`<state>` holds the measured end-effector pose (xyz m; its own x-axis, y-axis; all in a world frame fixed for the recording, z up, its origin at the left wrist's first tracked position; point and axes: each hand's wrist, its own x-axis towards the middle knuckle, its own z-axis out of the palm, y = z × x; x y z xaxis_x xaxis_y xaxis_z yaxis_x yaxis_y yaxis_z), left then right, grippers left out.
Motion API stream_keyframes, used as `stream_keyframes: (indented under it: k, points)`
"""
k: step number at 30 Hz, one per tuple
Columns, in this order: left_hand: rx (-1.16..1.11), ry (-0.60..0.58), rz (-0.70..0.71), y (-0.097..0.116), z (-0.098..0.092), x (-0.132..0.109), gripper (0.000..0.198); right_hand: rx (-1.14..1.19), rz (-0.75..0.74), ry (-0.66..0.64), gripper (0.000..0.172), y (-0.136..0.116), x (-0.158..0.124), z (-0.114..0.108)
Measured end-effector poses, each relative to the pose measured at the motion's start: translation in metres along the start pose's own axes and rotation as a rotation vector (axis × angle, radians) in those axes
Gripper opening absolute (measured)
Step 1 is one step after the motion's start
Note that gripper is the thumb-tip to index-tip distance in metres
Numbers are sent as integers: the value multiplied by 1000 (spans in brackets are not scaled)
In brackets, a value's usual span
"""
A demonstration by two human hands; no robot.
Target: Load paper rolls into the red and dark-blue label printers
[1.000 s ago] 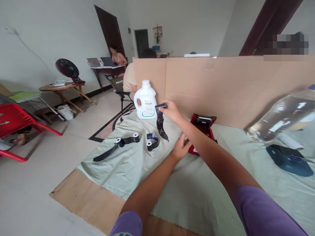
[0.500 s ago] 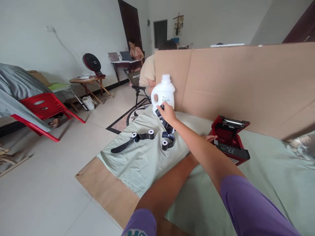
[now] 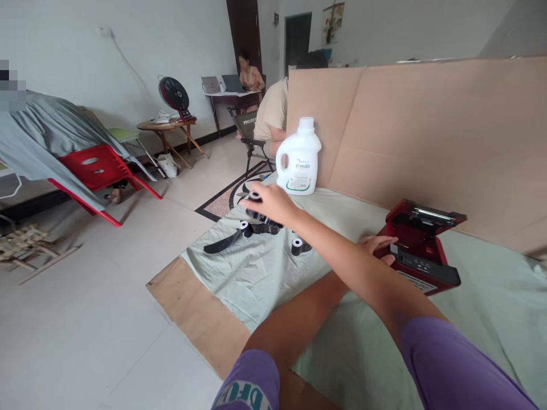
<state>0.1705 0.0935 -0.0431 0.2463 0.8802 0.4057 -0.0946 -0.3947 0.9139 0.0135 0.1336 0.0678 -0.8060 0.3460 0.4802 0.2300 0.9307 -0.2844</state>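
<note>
My right hand (image 3: 272, 206) reaches across to the left and is closed on a small black ribbon roll (image 3: 255, 198), low over the pale green cloth (image 3: 239, 279). Under it lie two more black rolls with white cores (image 3: 245, 227) (image 3: 297, 246) and a loose black ribbon strip (image 3: 219, 244). My left hand (image 3: 379, 246) passes under my right arm and lies with fingers stretched against the left side of a red label printer (image 3: 421, 253), whose lid stands open. A white plastic jug (image 3: 299, 159) stands upright behind the rolls.
A tall cardboard wall (image 3: 427, 125) runs along the back of the cloth. A person in a beige shirt (image 3: 270, 111) sits on a chair behind it, and another person sits at a far desk (image 3: 250, 74). A red chair (image 3: 96, 171) and a fan (image 3: 174, 94) stand at the left.
My right hand has carried the black roll from in front of the jug down and left, to just above the rolls on the cloth. The view swung left; my left hand stayed at the printer.
</note>
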Motion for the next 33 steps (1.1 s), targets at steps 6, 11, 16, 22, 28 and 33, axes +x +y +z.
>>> stream_keyframes:
  k: [6, 11, 16, 22, 28, 33]
  points:
    - [117, 79, 139, -13, 0, -2, 50, -206, -155, -281, 44, -51, -28, 80]
    - [80, 88, 161, -27, 5, 0, 48, -241, -66, -392, 49, -57, -45, 105]
    - [70, 87, 157, -24, 4, 1, 46, -167, 62, -204, 48, -39, -46, 56]
    - [-4, 59, 178, -29, 6, 5, 47, -194, 547, -168, 30, 29, -80, -15]
    - [-54, 84, 214, -39, 10, 7, 48, -167, 612, -131, 29, 35, -138, -26]
    - [33, 80, 210, -33, 6, 3, 46, -227, 313, -218, 27, 22, -149, -1]
